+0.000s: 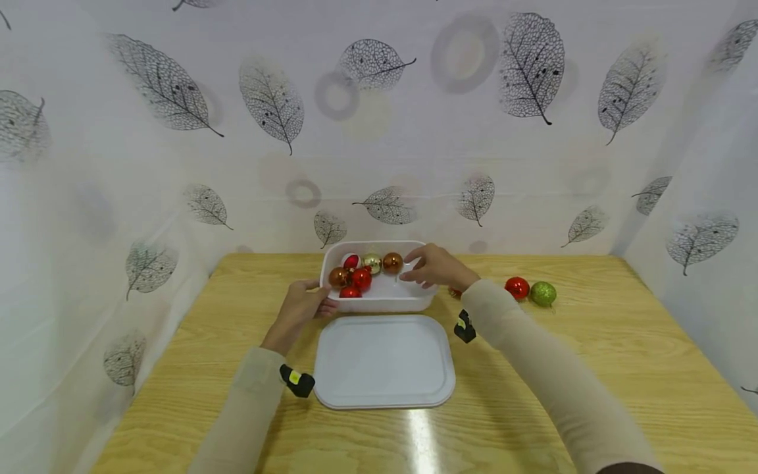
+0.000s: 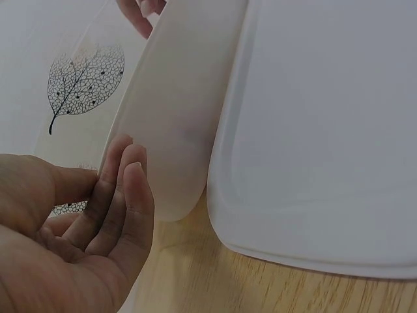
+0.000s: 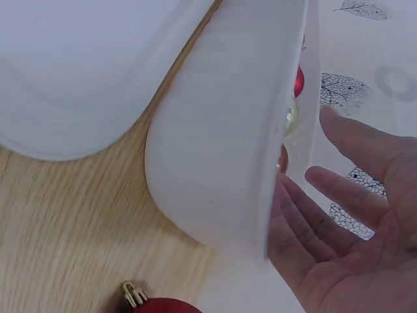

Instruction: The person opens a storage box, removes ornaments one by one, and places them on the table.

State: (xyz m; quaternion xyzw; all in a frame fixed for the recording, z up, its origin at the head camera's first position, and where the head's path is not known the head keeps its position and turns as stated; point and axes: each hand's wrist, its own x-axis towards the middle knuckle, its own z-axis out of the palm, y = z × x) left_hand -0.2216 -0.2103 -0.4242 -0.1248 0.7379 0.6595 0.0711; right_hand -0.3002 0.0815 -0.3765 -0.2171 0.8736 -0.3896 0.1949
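Note:
A white plastic box [image 1: 379, 305] stands at the back of the table, with several shiny Christmas baubles inside, mostly toward its left. Among them are a copper bauble [image 1: 393, 263], a pale gold bauble [image 1: 372, 264] and a red bauble [image 1: 362, 279]. My left hand [image 1: 303, 304] grips the box's left front corner; the left wrist view shows the thumb at the rim and fingers along the outer wall. Over the right end of the box, my right hand [image 1: 437, 266] has its fingers spread and holds nothing, fingertips just right of the copper bauble.
A white lid [image 1: 385, 362] lies flat in front of the box. Right of the box, a red bauble [image 1: 518, 288] and a glittery green bauble [image 1: 543, 293] rest on the wooden table [image 1: 616, 368]. Another small bauble [image 1: 454, 292] is partly hidden by the right wrist. A leaf-patterned curtain [image 1: 403, 145] hangs behind.

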